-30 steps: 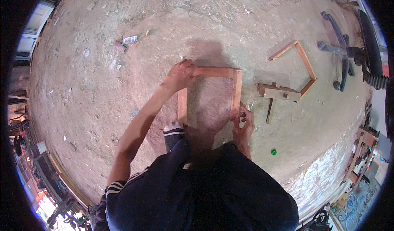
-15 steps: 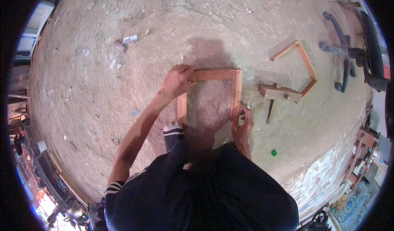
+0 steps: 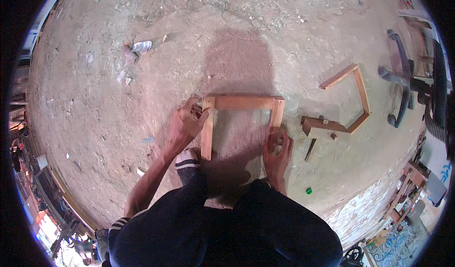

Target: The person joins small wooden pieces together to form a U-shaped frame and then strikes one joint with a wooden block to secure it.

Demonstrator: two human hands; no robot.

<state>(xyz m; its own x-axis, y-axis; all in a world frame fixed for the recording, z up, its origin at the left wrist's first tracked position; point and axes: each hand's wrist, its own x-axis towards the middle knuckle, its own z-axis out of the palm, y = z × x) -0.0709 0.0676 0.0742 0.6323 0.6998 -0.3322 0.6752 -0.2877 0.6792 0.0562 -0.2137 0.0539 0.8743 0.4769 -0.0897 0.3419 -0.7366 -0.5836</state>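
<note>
A three-sided wooden frame (image 3: 246, 102) lies flat on the ground before me, its unclosed side toward my body. My left hand (image 3: 186, 127) is at its far left corner, fingers curled, with the thumb against the outer edge of the left bar. On the near part of the right bar rests my right hand (image 3: 277, 155), its fingers bent round the wood and covering that bar's end. My left foot (image 3: 187, 159), in a dark sock with white stripes, is beside the near end of the left bar.
To the right lie a wooden mallet (image 3: 322, 127) and a second three-sided wooden frame (image 3: 362, 94), partly behind the mallet's head. A black chair base (image 3: 403, 79) stands farther right. A green bottle cap (image 3: 309, 191) lies near my right knee. Crumpled litter (image 3: 135, 51) is at the far left.
My left hand has shifted from the far bar to the outer side of the left corner, uncovering it. My right hand has moved onto the right bar. The view has shifted slightly.
</note>
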